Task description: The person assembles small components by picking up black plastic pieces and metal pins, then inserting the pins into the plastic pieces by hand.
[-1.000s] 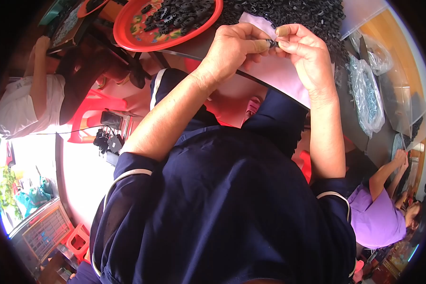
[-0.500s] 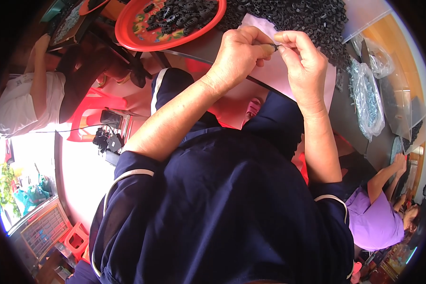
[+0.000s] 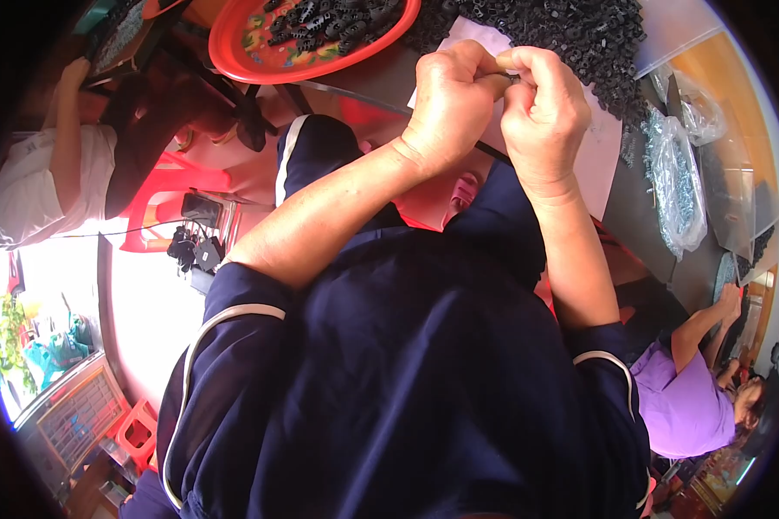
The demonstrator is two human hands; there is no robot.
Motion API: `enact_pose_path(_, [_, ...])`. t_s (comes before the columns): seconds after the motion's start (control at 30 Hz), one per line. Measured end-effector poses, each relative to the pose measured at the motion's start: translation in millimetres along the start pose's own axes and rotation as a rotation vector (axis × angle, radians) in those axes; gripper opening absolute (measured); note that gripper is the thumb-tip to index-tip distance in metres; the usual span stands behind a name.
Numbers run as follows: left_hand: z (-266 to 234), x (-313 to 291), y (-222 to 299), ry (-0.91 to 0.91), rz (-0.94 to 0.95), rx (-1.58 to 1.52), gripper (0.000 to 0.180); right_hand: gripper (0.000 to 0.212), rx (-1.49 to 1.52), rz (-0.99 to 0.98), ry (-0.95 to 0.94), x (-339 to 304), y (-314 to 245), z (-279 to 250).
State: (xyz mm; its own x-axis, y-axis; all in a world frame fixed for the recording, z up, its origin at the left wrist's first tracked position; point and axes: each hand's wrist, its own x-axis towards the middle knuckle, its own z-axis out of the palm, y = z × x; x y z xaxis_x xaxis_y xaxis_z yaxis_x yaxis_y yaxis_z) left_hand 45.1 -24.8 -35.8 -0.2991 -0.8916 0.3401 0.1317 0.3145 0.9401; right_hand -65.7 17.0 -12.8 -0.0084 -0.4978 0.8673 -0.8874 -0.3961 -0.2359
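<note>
Small dark part [image 3: 512, 79], mostly hidden, is pinched between our left hand [image 3: 455, 102] and right hand [image 3: 545, 117]. We judge this close two-handed work; the next move calls for steadiness.

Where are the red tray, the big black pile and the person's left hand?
Red tray [image 3: 273, 75]: head view, on its near rim.
Black pile [image 3: 584, 36]: head view, on its loose pieces.
Left hand [image 3: 453, 102]: head view, back of the hand.

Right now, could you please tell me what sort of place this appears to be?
Probably a small assembly workshop: a heap of black parts lies on the table, a red tray holds black pieces too, and a clear bag of bluish pieces lies to the right.
</note>
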Motion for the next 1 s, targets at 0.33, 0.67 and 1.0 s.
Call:
enact_pose_path(0.33, [-11, 1, 18, -0.078, -0.239, -0.173, 0.007, 0.027, 0.447, 0.589, -0.056, -12, 0, -10])
enact_pose_path(0.67, [-8, 1, 16, -0.056, -0.187, -0.105, 0.006, 0.030, -0.045, 0.138, -0.146, -28, -1, -11])
enact_pose_path(1.0, [-6, -5, 14, -0.044, -0.120, -0.122, 0.002, 0.030, -0.056, 0.039, -0.101, -29, -1, -15])
